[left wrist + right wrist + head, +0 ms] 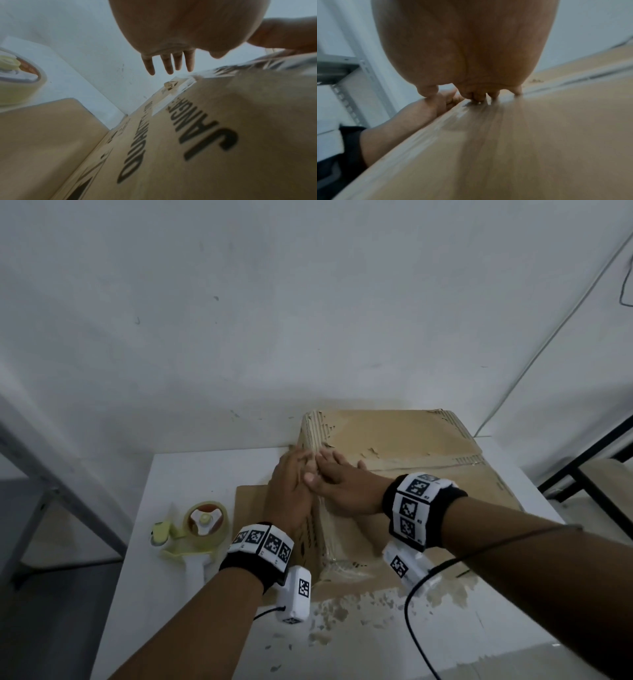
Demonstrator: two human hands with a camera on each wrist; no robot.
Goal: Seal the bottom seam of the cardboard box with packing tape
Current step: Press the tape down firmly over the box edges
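While both hands lie flat on the cardboard box (394,460), the relation that matters is how the packing tape (323,529) runs against the fingers. The box sits on the white table (191,474), right of centre, its bottom face turned up. A clear strip of tape follows the box's left edge, its long axis running from near to far and folding from the top face down onto the left side wall.

The left hand (291,487) lies against that left wall, 4 fingers (169,63) straight and close together, pointing far; whether the palm presses the wall cannot be told from the wrist view. The right hand (342,484) reaches in from the right, fingers (476,96) stretched out and tips down on the glossy strip at the top edge. Neither hand grasps anything, and the 2 hands touch or overlap at the edge.

The tape dispenser (197,529) rests on the table, left of the box and nearer the left hand. My judgement: smoothing goes on along the strip, so the next stroke should follow the near-far line, and the right hand is better placed for the top face.
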